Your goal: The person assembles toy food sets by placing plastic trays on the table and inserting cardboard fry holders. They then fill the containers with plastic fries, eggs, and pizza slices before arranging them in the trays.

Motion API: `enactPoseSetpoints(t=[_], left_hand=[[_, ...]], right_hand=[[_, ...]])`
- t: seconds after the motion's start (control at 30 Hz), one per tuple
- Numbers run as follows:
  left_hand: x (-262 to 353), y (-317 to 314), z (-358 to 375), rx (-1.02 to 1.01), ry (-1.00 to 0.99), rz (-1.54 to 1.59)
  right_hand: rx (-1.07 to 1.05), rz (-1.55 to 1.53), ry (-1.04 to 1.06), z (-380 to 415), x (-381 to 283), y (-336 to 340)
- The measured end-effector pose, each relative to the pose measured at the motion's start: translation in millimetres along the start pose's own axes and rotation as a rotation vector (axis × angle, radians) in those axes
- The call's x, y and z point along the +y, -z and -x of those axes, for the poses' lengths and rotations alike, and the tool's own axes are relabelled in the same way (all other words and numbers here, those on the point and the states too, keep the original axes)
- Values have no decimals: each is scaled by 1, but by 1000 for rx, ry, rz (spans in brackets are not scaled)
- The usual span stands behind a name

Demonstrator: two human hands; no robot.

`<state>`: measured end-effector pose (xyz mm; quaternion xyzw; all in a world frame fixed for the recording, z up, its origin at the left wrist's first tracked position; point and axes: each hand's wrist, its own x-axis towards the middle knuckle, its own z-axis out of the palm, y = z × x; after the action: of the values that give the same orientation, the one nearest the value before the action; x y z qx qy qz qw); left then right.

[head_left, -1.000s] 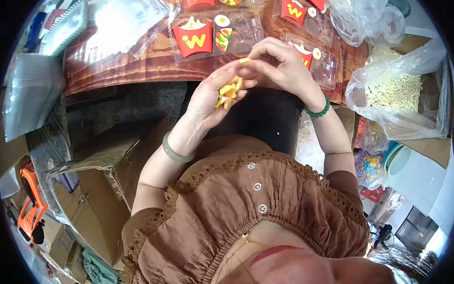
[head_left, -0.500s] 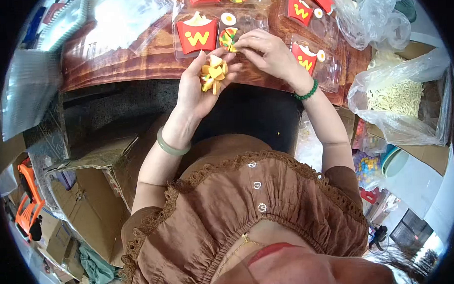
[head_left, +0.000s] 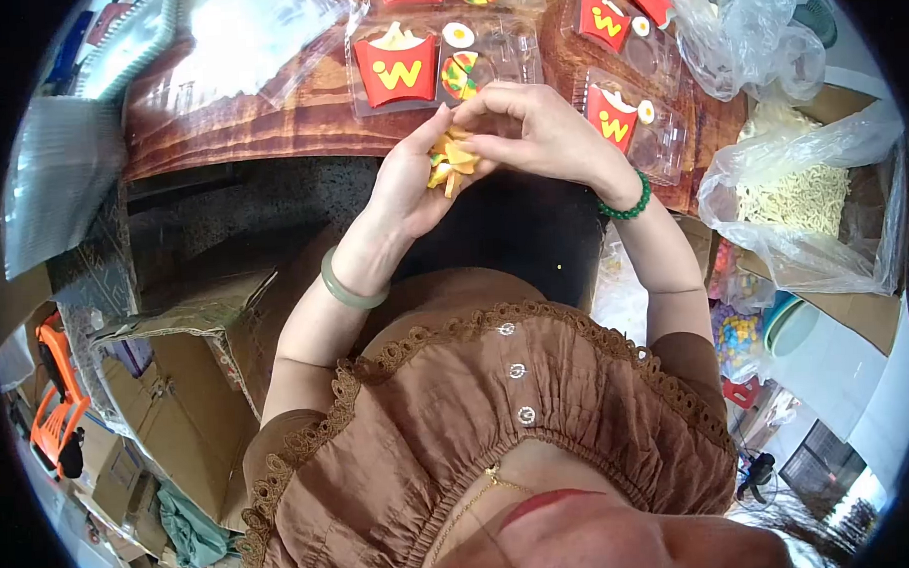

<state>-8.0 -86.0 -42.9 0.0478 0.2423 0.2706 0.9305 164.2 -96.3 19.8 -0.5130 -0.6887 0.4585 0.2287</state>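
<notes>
Small yellow toy pizza slices lie heaped in the cupped palm of my left hand, just in front of the table edge. My right hand bends over the heap, its thumb and fingers closing on a slice there; the fingertips are partly hidden. Beyond both hands lies a clear plastic tray. In it are a red toy fries box with a yellow mark, a toy fried egg and a partly filled round toy pizza.
More filled trays with red fries boxes lie on the wooden table. Clear plastic sheets are at the back left. To the right stands a carton with a bag of pale toy fries. Cardboard boxes stand below left.
My right hand has drawn back from the toy pizza in the tray to the heap in my left palm. My left hand has shifted slightly right and tilted toward it.
</notes>
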Motion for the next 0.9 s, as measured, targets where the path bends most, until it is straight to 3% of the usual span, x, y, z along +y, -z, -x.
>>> enactPoseSetpoints(t=[0.03,0.1,0.13,0.23,0.33,0.47,0.53,0.63,0.73,0.8,0.9], left_hand=[[-1,1,-1,-9,16,-6],[-2,-5,0,9,20,-6],[-2,-7,-1,27,21,-7],[0,-4,-1,-4,37,-12],[0,-9,1,-79,59,-22],[-2,3,-6,-127,74,45],[-2,-6,-2,-92,53,32],[1,-5,-4,-82,9,66],[9,-1,-3,-51,-24,66],[11,0,-4,-44,-54,68],[13,-2,-2,-26,-69,83]], right_hand=[[0,0,-3,0,3,0],[66,409,323,-3,13,1],[67,410,322,-2,14,0],[137,386,257,0,11,-2],[226,39,-6,1,5,-3],[157,-60,61,4,5,1],[89,-97,-125,5,4,8],[189,583,457,-16,21,36],[94,783,447,-26,14,48],[17,759,408,-31,20,51],[-27,804,529,-36,24,54]])
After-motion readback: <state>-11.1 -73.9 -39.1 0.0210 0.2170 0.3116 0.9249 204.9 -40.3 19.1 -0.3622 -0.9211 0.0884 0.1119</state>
